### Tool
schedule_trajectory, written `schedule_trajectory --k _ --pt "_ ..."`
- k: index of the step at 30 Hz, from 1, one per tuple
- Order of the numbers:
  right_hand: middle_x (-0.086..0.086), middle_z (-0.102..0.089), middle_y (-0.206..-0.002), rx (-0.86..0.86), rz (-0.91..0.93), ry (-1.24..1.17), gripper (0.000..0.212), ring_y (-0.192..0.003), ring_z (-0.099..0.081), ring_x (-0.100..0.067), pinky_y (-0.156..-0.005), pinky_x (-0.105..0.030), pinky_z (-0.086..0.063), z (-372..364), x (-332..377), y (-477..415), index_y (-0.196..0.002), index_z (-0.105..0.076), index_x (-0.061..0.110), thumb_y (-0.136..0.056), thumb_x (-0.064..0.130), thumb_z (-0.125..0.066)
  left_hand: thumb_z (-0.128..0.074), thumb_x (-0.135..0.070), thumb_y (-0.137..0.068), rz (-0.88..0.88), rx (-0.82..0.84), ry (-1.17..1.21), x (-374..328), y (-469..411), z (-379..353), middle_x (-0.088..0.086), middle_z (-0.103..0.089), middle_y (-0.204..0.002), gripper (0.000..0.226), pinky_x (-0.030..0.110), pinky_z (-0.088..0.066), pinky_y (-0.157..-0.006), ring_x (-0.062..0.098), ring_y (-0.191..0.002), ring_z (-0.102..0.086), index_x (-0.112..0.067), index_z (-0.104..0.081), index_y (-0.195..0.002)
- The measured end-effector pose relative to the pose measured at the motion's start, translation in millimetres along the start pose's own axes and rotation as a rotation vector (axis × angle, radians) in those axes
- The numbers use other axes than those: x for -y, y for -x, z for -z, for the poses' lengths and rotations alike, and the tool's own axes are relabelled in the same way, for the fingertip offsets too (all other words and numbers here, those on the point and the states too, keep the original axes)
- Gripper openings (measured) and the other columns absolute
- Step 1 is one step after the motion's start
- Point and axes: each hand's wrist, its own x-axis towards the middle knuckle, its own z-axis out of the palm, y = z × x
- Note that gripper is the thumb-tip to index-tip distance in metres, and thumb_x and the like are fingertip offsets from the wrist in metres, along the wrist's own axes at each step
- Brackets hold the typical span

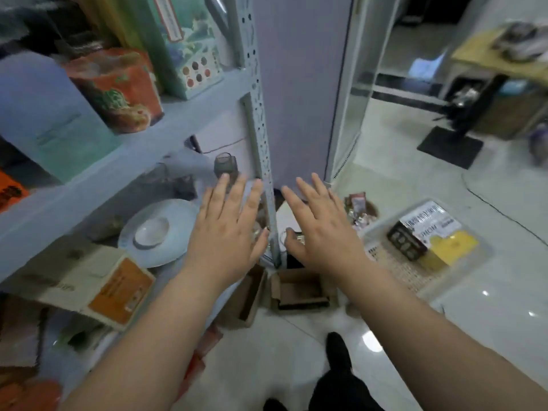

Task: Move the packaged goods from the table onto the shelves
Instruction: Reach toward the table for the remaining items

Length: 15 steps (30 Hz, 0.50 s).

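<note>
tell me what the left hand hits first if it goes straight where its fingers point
Probably the dark glass just past the fingertips of the left hand; the perforated shelf post stands close beside it. Depth is unclear.

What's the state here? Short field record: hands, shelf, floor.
left hand: open, fingers spread, holds nothing
right hand: open, fingers spread, holds nothing
shelf unit: at left, both hands raised in front of its post
upper level: orange packet, teal box
lower level: white plate, dark glass, orange-label box
floor: clear tray holding black box and yellow box; cardboard box
</note>
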Motion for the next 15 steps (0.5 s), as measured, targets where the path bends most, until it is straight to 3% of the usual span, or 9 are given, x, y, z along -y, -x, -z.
schedule_trajectory --k 9,13,15 --pt "-0.017 -0.053 -0.145 -0.018 -0.411 0.237 0.063 -0.141 -0.042 -0.039 -0.109 -0.060 -0.038 71.6 -37.4 174.3 -0.141 -0.053 0.010 -0.080 0.025 -0.060 -0.040 -0.050 -0.091 -0.418 0.073 0.238 -142.6 9.7 -12.8 0.020 -0.038 -0.157 0.077 0.061 -0.027 -0.118 0.045 -0.146 -0.030 -0.009 -0.033 -0.156" --pt "-0.016 -0.057 -0.141 -0.061 -0.587 0.300 0.057 -0.136 -0.048 -0.038 -0.109 -0.058 -0.040 110.5 -29.3 248.7 -0.136 -0.058 0.008 -0.087 0.033 -0.046 -0.041 -0.050 -0.088 -0.598 0.112 0.290 -210.9 31.3 -5.1 0.021 -0.038 -0.157 0.078 0.061 -0.028 -0.116 0.044 -0.146 -0.031 -0.009 -0.035 -0.155" --pt "-0.015 -0.058 -0.140 -0.084 -0.664 0.348 0.055 -0.136 -0.049 -0.038 -0.108 -0.058 -0.040 132.0 -21.8 292.1 -0.137 -0.057 0.008 -0.086 0.030 -0.052 -0.040 -0.051 -0.090 -0.693 0.139 0.331 -249.2 48.7 4.6 0.021 -0.035 -0.158 0.078 0.061 -0.027 -0.118 0.044 -0.147 -0.029 -0.010 -0.033 -0.156"
